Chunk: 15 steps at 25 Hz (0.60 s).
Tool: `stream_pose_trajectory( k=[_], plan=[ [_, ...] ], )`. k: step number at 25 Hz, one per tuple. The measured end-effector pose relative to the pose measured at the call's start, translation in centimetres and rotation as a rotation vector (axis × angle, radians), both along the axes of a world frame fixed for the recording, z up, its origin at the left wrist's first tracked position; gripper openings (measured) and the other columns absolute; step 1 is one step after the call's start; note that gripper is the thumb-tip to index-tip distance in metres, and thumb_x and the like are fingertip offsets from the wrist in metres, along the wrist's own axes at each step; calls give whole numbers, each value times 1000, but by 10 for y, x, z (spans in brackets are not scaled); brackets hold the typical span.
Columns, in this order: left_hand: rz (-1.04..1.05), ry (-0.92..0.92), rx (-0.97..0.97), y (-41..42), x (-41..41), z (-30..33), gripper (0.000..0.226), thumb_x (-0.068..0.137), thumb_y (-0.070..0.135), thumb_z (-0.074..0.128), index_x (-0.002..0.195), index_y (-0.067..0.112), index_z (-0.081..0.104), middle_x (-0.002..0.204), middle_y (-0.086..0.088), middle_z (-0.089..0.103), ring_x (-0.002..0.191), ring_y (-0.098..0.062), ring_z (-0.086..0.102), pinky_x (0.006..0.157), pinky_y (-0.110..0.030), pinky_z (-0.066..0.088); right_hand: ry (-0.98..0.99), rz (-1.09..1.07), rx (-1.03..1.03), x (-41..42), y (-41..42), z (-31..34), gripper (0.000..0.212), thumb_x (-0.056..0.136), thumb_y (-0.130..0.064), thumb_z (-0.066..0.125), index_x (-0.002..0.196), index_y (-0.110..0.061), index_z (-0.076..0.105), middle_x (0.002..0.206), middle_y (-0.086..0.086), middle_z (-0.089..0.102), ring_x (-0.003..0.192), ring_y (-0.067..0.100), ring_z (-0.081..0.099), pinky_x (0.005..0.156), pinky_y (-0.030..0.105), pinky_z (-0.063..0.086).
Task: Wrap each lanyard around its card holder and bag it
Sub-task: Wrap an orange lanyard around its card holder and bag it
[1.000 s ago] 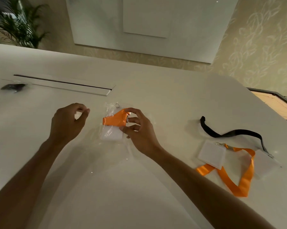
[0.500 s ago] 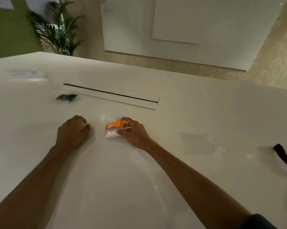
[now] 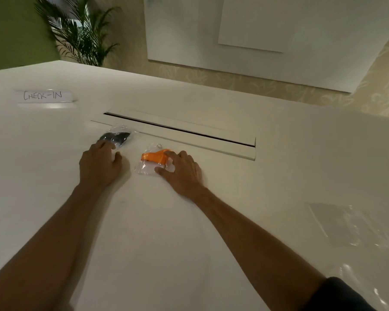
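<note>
1. Orange lanyard bundle, head view: bagged, flat on table; right hand presses it, fingers straight. Left hand lies loosely curled, grasping nothing, beside the bagged black bundle.
2. Step: setting down the finished bag. Next: take an empty bag near right.

The scene is being viewed by one head-worn camera, angled forward and down across the white table; both forearms are being framed closely.
</note>
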<state>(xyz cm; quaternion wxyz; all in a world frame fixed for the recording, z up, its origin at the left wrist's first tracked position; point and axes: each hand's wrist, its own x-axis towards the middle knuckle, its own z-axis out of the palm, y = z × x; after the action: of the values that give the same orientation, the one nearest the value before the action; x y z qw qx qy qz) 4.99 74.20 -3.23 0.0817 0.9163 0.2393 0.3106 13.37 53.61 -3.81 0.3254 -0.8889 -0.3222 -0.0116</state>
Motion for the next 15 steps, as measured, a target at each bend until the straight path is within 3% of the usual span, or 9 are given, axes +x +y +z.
stream_pose_trajectory(
  k=[6,11,13,15],
  plan=[
    [-28,-54,46,27,19,-1,16,84,7,59,96,-1,64,98,-23,64,80,-45,59,71,-46,47,6,-8,43,22,59,-1,53,88,-49,64,134,-28,51,120,9,58,113,29,54,97,42,42],
    [-53,-73,74,40,30,-5,15,82,7,61,95,1,64,96,-19,65,80,-41,61,69,-44,47,-6,-8,33,31,84,1,56,87,-50,64,136,-26,50,123,9,58,115,30,54,97,43,42],
    [-57,-71,96,41,30,-5,14,81,8,62,94,1,64,95,-19,65,78,-41,61,68,-44,47,27,-8,130,28,84,1,55,86,-50,66,131,-23,49,121,9,60,108,27,57,88,39,44],
    [-76,-86,122,39,27,-5,14,82,8,62,93,0,63,93,-19,64,76,-42,60,66,-44,47,96,-82,289,24,77,2,44,85,-49,67,113,-19,51,102,5,64,89,23,57,73,32,39]
  ],
)
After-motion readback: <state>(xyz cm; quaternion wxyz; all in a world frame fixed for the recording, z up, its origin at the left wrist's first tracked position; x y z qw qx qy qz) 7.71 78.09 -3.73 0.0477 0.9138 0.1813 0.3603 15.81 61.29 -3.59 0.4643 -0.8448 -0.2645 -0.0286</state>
